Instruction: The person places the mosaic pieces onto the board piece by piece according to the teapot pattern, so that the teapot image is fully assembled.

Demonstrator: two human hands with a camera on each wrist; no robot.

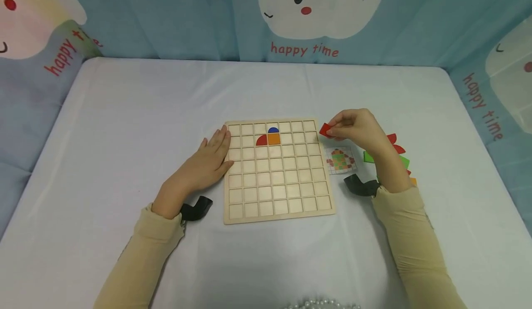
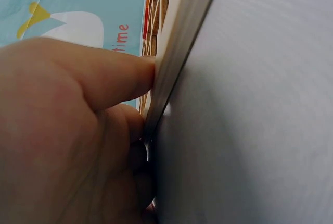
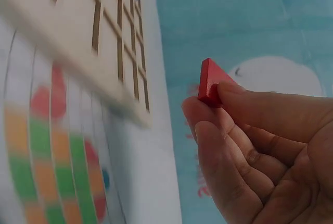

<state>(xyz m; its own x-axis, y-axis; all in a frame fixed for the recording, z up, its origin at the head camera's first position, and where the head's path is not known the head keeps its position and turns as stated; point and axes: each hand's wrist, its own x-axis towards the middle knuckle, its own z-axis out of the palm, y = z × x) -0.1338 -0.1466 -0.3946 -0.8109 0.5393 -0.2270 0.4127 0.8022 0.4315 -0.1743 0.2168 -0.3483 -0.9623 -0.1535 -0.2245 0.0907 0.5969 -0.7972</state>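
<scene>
A wooden grid board (image 1: 263,178) lies flat on the white table. Near its top edge sit a blue half-round piece (image 1: 273,130), an orange square (image 1: 274,138) and a red quarter-round piece (image 1: 262,140). My left hand (image 1: 207,161) rests with extended fingers along the board's left edge, its thumb touching the frame. Beyond the board's upper right corner, my right hand (image 1: 358,128) pinches a small red piece (image 3: 212,82) between thumb and fingers. In the right wrist view one pointed corner of that piece shows; the fingers cover the rest.
A pattern card (image 1: 341,160) with a coloured picture lies beside the board's right edge. Green pieces (image 1: 369,157), red pieces (image 1: 399,149) and an orange piece (image 1: 413,181) lie partly behind the right forearm. A string of pearly beads (image 1: 322,304) shows at the front.
</scene>
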